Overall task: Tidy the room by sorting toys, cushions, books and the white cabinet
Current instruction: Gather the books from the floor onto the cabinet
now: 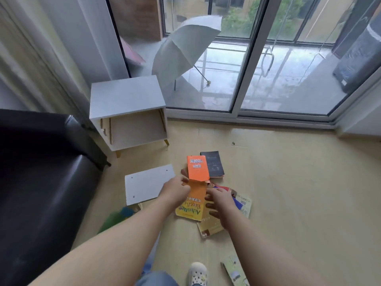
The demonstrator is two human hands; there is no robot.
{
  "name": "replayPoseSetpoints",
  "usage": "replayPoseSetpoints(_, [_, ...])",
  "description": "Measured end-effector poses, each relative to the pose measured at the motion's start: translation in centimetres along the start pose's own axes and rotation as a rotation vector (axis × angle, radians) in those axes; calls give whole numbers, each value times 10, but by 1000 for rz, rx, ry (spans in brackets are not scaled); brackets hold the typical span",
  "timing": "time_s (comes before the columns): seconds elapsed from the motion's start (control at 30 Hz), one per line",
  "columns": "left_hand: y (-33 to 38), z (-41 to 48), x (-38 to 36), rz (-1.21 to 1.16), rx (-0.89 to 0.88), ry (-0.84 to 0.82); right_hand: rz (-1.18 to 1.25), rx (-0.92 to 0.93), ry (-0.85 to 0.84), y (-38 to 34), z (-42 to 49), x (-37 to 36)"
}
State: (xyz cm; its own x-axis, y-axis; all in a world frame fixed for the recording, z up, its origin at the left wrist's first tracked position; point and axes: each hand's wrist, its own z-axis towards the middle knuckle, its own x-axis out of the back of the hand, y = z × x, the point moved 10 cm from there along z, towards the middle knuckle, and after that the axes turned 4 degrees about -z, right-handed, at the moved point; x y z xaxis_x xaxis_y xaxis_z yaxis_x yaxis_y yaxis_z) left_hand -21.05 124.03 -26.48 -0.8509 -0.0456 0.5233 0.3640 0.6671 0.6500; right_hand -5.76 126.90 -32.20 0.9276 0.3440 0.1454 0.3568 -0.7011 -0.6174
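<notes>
Pinching the orange book [197, 169] by its lower edge at frame centre, the left hand [176, 188] held it above a yellow book [190, 208]; upside-down Chinese characters marked its cover. The right hand [219, 200] spread its fingers over the pile of books [209, 229].

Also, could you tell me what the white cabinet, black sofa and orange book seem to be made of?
White cabinet: probably laminated board, matte white outside, bare tan panels inside. Black sofa: leather or faux leather, going by its glossy sheen. Orange book: paper, with a smooth printed card cover.
</notes>
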Motion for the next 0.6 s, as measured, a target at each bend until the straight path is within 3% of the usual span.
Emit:
replayPoseSetpoints(0.17, [29, 53, 14, 9, 33, -18, -3, -8, -34, -47, 38, 3])
replayPoseSetpoints(0.4, [83, 122, 12, 59, -26, -96, 92, 7, 106, -101, 87, 36])
replayPoseSetpoints(0.6, [117, 156, 8, 93, -54, -85, 133, 3, 74, -124, 106, 42])
